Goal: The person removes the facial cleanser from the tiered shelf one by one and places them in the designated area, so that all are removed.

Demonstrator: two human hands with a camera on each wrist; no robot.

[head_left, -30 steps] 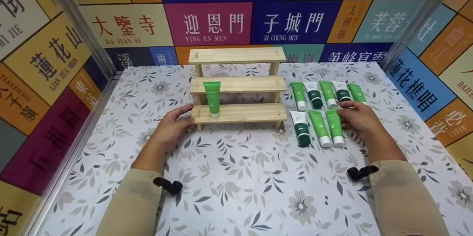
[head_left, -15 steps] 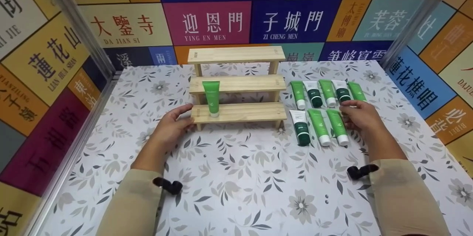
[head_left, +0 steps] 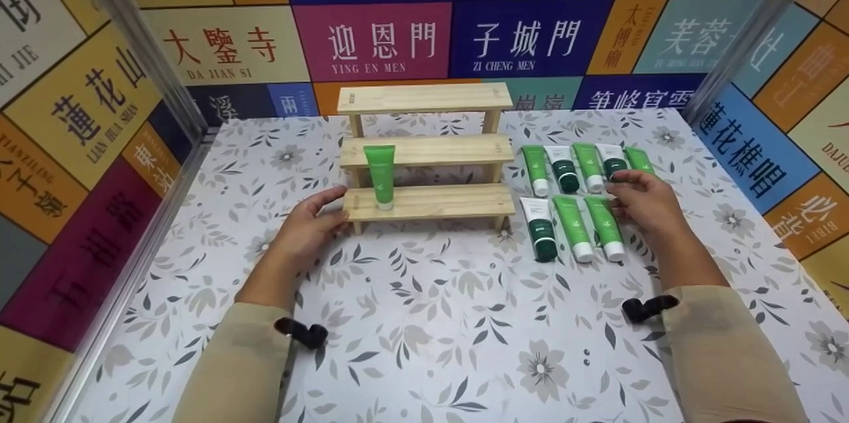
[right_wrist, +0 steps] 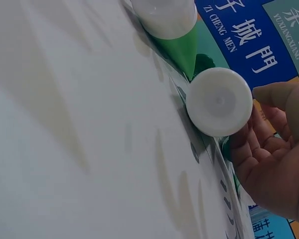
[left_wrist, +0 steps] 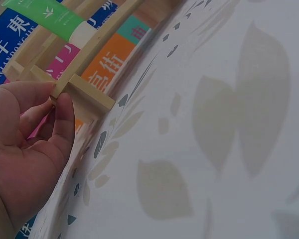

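A three-tier wooden display stand (head_left: 451,201) stands before me. My left hand (head_left: 312,227) pinches the left end of its lowest step between thumb and fingers, seen close in the left wrist view. One green tube (head_left: 381,174) stands upright on that step, white cap down. On the right, my right hand (head_left: 647,204) lies at the right edge of a green tube (head_left: 603,227), the last in the front row. Its loosely bent fingers appear to touch the tube without closing round it. In the right wrist view, a white cap (right_wrist: 219,102) faces the camera beside thumb and fingers.
Left of that tube lie another green tube (head_left: 573,227) and a white-and-dark-green tube (head_left: 540,231). Behind is a row of several tubes, including a green tube (head_left: 534,171); the rightmost is partly covered by my hand. Printed panels (head_left: 371,42) wall the flower-patterned table (head_left: 424,317).
The right end tube of the front row has shifted slightly right at its cap end. My right hand moved right with it, then slightly up. The left hand stays on the stand.
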